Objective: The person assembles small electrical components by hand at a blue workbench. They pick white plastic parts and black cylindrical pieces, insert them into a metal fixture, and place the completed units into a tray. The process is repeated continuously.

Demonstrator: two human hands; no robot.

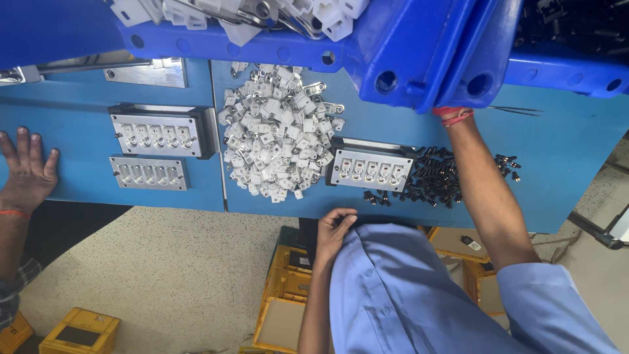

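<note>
Landmark: metal fixture (pixel 371 169) with a row of five sockets, lying on the blue table (pixel 576 157) close to its near edge.
Left hand (pixel 334 229): just below the metal fixture, at the table's near edge, against the light blue shirt (pixel 406 288); fingers curled inward, touching none of the parts; could not tell whether anything was pinched inside the curl.
Right hand: hidden under the blue bin (pixel 406 52), up and to the right of the metal fixture; grip could not be told.
Right forearm (pixel 488 190): stretched past the right side of the metal fixture, bare, with a red thread at the wrist where it met the bin.
Black parts (pixel 436 177): small, scattered in a heap just right of the metal fixture, beside the forearm.
White parts (pixel 275 137): large loose pile just left of the metal fixture, mixed with a few bright metal clips.
Tweezers (pixel 517 110): well to the upper right of the metal fixture, beyond the forearm.
Other fixtures: a framed block (pixel 156 134) and a plain block (pixel 149 172), well to the left of the metal fixture, past the white pile.
Co-worker's hand (pixel 26 170): far left of the metal fixture, laid flat on the table with fingers spread.
Yellow crates (pixel 78 331): on the speckled floor, below and left of the metal fixture.
</note>
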